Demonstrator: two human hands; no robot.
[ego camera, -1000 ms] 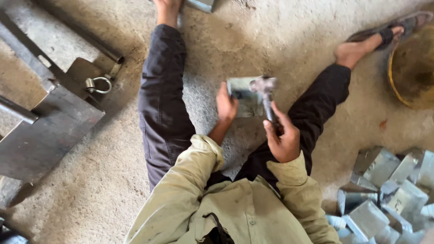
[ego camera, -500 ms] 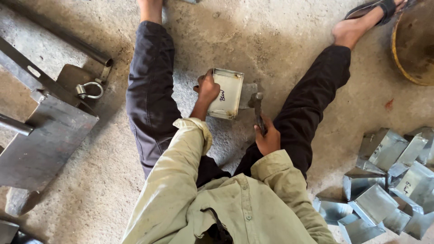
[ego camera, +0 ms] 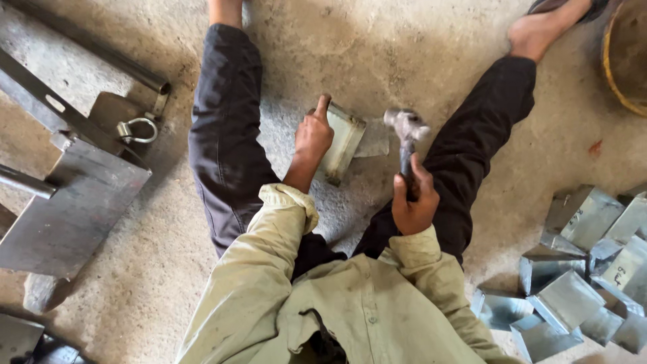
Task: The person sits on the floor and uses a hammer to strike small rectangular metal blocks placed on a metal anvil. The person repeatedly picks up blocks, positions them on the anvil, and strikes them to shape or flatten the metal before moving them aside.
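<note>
hammer (ego camera: 406, 145) handle: hid in right hand (ego camera: 414, 202) | basket (ego camera: 625, 57): cut by edge | hammer head: blurred

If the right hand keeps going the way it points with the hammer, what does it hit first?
Likely the upright metal box that the left hand steadies; the right hand points the hammer toward its edge, though depth is unclear.

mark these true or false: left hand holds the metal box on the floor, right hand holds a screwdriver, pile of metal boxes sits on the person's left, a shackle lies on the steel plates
1. The left hand holds the metal box on the floor. True.
2. The right hand holds a screwdriver. False: it grips a hammer by the handle, head up near the box.
3. The pile of metal boxes sits on the person's left. False: it lies on the right side.
4. A shackle lies on the steel plates. True.
</note>
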